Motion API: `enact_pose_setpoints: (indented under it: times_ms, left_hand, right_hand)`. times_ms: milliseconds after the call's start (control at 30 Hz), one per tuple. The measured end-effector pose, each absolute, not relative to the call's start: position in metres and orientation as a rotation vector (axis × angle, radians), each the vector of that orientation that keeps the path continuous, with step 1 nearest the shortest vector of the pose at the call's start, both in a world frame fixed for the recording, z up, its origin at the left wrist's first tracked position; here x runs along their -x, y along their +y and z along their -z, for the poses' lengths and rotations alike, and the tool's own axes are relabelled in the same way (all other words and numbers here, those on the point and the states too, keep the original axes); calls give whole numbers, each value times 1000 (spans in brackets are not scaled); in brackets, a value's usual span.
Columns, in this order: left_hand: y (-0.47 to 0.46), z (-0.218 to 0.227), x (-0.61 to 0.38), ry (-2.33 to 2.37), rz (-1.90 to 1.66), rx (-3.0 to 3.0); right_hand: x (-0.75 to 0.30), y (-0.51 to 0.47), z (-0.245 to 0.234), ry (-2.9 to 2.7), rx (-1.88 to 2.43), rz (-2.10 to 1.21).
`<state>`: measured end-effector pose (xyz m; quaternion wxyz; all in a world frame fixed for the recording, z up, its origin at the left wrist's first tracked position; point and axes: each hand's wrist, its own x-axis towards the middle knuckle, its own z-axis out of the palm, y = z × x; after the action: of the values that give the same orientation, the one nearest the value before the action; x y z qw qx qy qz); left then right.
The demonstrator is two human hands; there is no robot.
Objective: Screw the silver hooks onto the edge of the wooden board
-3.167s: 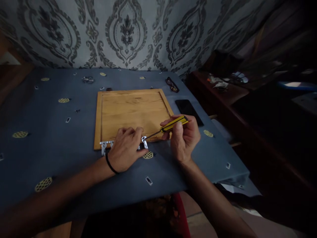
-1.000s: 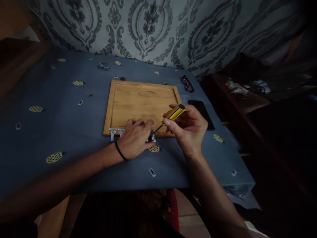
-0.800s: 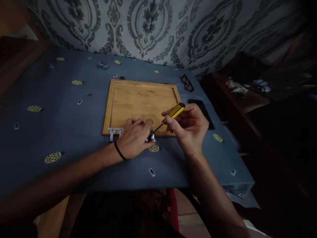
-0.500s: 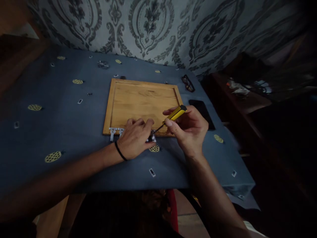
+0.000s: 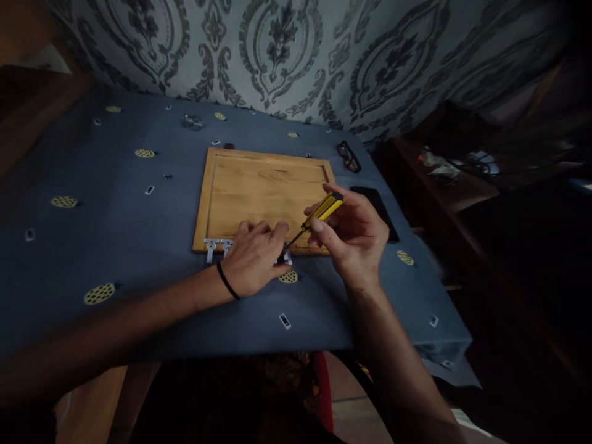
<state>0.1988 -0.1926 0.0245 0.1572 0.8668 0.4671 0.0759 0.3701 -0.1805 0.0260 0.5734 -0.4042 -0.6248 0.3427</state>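
Note:
A square wooden panel (image 5: 266,188) lies flat on a blue patterned tablecloth (image 5: 106,246). Metal hinge brackets (image 5: 216,247) stick out from its near edge. My left hand (image 5: 254,259) rests fingers-down over the bracket at the middle of that edge, pressing it against the wood. My right hand (image 5: 354,237) is closed around a yellow and black screwdriver (image 5: 319,214), whose tip slants down to the bracket (image 5: 284,258) beside my left fingertips. What lies under my left fingers is hidden.
A black phone (image 5: 377,209) and a pair of glasses (image 5: 349,155) lie to the right of the panel. Small metal parts (image 5: 192,121) sit near the patterned wall. A dark wooden side table (image 5: 444,185) with clutter stands to the right, past the table's edge.
The view shifted since the earliest frame. Over the last second my right hand has turned slightly around the screwdriver handle; my left hand has stayed on the bracket.

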Motion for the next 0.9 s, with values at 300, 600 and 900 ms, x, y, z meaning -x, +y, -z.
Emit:
enact_pose_setpoints:
  times_ms: [300,600,900]
  left_hand:
    - [-192,-23,-198,1344,-225,-2483]
    - [-192,-22,-197,1339,-236,-2479]
    - [-192,-20,-198,1331,-245,-2478]
  right_hand:
    - [-372,-179,-26,-1471,906,-790]
    - [-368,-179,-25,-1391,1002,-731]
    - [-371,-181,-23,-1363,970,-621]
